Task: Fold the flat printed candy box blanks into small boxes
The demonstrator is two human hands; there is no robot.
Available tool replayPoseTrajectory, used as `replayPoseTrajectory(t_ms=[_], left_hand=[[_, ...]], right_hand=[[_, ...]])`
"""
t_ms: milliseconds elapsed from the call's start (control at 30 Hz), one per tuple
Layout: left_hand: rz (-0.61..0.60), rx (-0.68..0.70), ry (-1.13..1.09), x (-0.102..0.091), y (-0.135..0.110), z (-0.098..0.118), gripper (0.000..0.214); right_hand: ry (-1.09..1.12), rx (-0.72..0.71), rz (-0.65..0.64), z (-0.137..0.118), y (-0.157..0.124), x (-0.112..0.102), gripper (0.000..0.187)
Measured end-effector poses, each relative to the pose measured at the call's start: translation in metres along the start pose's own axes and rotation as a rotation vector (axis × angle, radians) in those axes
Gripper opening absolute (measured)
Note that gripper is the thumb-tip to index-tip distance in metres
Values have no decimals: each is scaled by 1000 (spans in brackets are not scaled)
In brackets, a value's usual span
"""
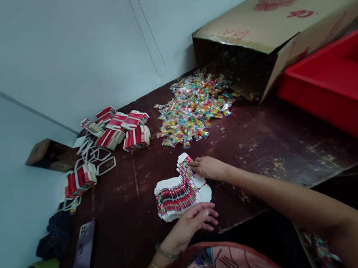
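A fanned row of flat printed cartons (175,196), red and white with small pictures, lies overlapped on the dark table in front of me. The row bends toward the far side at its right end. At that bend my right hand (208,169) has its fingers drawn together on the edge of a printed carton; the fingertips are partly hidden. My left hand (198,220) is beside the near edge of the row, fingers apart and holding nothing. Beyond the cartons is a heap of small clear packets with colourful contents (195,106).
A large cardboard box (283,20) lies on its side behind the heap, its mouth facing it. A red tray (338,80) is at right. Bundled red-and-white cartons (136,138), a small brown box (52,155), white straps (106,165) and a phone (84,251) are at left.
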State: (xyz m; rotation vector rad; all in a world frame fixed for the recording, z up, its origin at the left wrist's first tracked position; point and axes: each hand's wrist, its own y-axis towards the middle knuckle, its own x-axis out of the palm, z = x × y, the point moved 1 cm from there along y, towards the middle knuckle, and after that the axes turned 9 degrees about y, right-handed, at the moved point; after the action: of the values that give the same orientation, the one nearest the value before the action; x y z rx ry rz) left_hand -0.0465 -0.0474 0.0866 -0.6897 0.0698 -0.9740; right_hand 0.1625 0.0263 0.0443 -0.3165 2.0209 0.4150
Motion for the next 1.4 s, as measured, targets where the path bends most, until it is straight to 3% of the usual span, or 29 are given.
replayPoseTrajectory(t_ms=[133,267,333,400,500,600,667,767,833,967,1033,1133,1233,1400], left_hand=[[28,50,-278,-9,5,0,51],[138,118,-477,-8,17,0,35],[193,81,-422,-1,23,-3,24],[164,5,-302,9,27,-8,20],[111,-94,-148,21,29,-13,17],[88,-144,-74,26,26,-11,17],[9,-153,-11,26,22,-6,21],[-185,-96,158,25,17,5,30],[-178,-45,306,24,18,9,34],[202,26,501,28,29,0,29],[278,116,457,33,33,-9,28],[317,263,316,38,30,-19,35],[293,314,309,37,21,-24,40],[130,321,485,33,11,-27,24]], right_hand=[[-30,-61,-54,-30,-33,-14,20],[138,-138,100,-80,-86,-21,25],[253,-85,207,-93,-103,-24,27],[306,35,274,-94,-110,-27,29],[421,136,283,-89,-110,-30,22],[619,193,244,-88,-111,-31,10],[719,220,171,-87,-113,-32,12],[959,138,-8,-81,-118,-35,18],[1133,102,-40,-78,-123,-37,19],[1243,336,164,-82,-134,-29,18],[1279,461,251,-88,-141,-21,13],[1408,564,299,-93,-152,-13,28],[1657,663,277,-91,-162,-7,32],[2051,849,19,-89,-170,10,39]])
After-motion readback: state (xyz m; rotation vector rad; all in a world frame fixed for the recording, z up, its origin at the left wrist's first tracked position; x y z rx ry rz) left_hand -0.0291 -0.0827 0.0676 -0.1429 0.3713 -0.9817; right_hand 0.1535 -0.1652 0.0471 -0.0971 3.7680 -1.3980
